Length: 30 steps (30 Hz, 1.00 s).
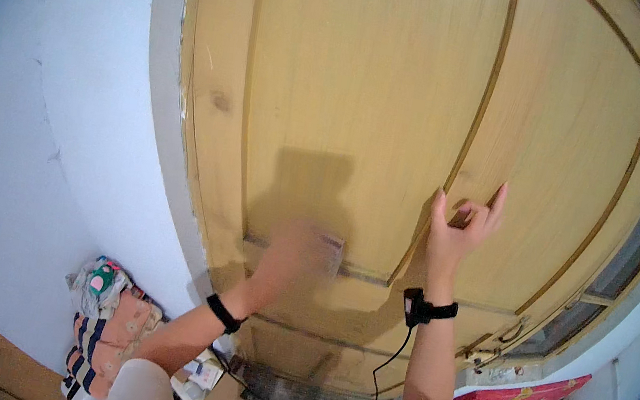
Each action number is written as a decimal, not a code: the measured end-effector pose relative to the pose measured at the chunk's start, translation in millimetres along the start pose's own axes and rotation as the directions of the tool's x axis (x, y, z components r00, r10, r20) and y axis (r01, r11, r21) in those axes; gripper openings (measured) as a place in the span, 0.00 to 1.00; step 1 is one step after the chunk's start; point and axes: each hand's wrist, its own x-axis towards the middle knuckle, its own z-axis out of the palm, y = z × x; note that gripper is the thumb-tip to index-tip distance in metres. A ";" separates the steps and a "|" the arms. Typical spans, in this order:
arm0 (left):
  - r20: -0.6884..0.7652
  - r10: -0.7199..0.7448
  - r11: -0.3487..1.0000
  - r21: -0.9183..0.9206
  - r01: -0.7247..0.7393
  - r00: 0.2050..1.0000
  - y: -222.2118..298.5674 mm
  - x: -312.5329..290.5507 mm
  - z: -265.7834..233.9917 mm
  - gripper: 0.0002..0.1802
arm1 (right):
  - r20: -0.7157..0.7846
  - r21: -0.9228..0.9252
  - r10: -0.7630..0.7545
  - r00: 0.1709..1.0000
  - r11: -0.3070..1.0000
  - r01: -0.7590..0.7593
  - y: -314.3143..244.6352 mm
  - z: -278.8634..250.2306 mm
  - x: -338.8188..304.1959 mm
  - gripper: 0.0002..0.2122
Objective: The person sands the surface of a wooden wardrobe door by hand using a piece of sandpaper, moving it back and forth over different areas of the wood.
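Midway, a blurred left hand presses a small block against the door, right hand spread, fingers apart, wiping apparently unfinished.

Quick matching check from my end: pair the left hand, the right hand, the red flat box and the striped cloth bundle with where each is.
1 left hand
2 right hand
3 red flat box
4 striped cloth bundle

a lower left, by the white wall
b blurred, low on the yellow wooden door
c lower right
d fingers spread, against the door

Pairs: 1-b, 2-d, 3-c, 4-a
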 end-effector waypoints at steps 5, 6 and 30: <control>-0.007 -0.064 0.994 -0.090 0.063 0.998 24.2 -5.1 -24.7 0.37 | 0.037 -0.030 0.011 0.999 0.999 -0.010 -13.3 -6.6 4.2 0.21; 0.012 -0.068 0.994 -0.087 0.069 0.998 27.0 -8.9 -30.2 0.39 | 0.044 -0.032 -0.038 0.998 0.999 0.040 -22.3 -12.5 4.9 0.21; 0.114 -0.572 0.350 -0.862 0.367 0.812 50.8 -114.3 -83.2 0.35 | 0.787 0.481 -0.491 -0.373 0.868 -0.126 -198.0 -21.1 -60.7 0.28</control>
